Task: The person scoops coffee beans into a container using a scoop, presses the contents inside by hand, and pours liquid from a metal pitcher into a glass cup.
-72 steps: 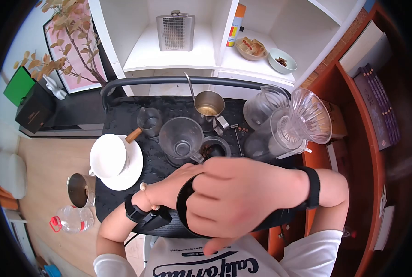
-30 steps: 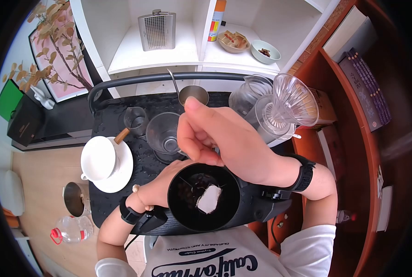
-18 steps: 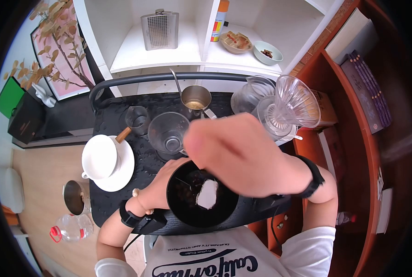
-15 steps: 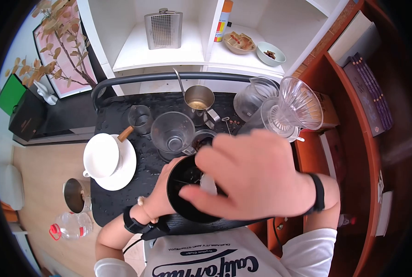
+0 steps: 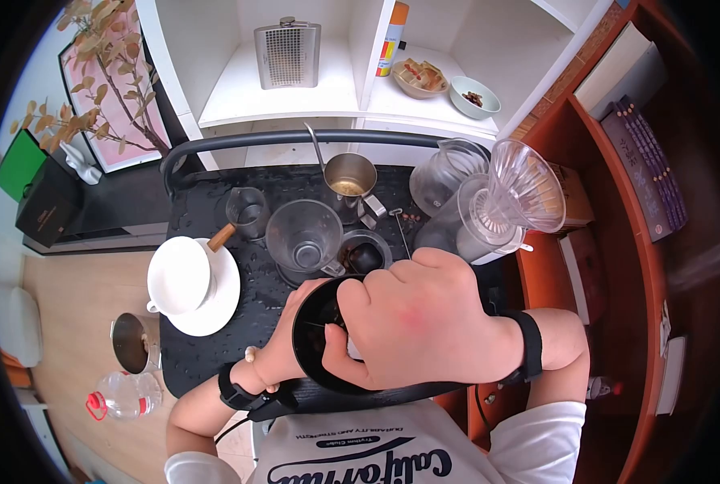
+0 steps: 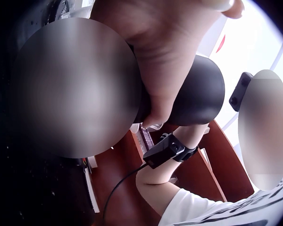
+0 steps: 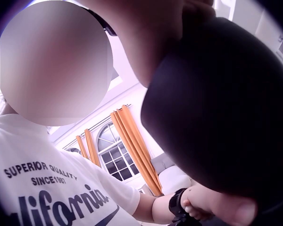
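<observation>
Head view: near the front edge of the dark counter [image 5: 214, 210], left hand [image 5: 283, 343] cups the black bowl [image 5: 315, 331], fingers curled under its wall; right hand [image 5: 412, 323] lies over the mouth, fingers curled onto the rim and reaching inside, so the bowl is best kept level and braced while they work. Left wrist view: left hand's fingers [image 6: 165, 61] wrap the bowl's round underside [image 6: 203, 89]. Right wrist view: only the bowl's dark wall [image 7: 226, 108] shows, with arched windows and orange curtains [image 7: 132, 146] behind; white shelves [image 5: 295, 89] stand beyond the counter's far edge.
</observation>
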A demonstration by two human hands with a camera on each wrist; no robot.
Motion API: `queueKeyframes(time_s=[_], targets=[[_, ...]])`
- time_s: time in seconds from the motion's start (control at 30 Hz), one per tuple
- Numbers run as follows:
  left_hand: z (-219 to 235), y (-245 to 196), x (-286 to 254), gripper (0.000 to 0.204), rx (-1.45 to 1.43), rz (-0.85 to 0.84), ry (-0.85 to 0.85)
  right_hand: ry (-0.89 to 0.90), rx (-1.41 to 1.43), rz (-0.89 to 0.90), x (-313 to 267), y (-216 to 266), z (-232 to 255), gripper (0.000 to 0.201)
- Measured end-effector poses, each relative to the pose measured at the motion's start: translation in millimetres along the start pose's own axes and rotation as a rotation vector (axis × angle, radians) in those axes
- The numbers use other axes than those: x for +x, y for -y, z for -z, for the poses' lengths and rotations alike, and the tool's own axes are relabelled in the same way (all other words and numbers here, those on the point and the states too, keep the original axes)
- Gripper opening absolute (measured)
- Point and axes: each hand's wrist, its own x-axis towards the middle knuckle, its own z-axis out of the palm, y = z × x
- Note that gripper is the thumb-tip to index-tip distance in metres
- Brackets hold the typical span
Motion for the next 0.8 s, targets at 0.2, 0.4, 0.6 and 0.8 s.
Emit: queueKeyframes(time_s=[0.2,0.4,0.6,0.8], targets=[[-2,0,1,0.052,0.035,-0.06,-0.021,-0.04,0.252,0.187,6,-16,-15,0.024],[11,6,8,0.052,0.0,-0.064,0.224,0.104,0.614,0.424,17,-24,-25,0.02],[-10,25,2,0.055,-0.327,0.101,0.276,0.217,0.784,0.601,31,-25,-23,0.02],[-41,82,12,0.057,-0.785,0.169,0.307,0.17,0.736,0.689,30,-24,-24,0.021]])
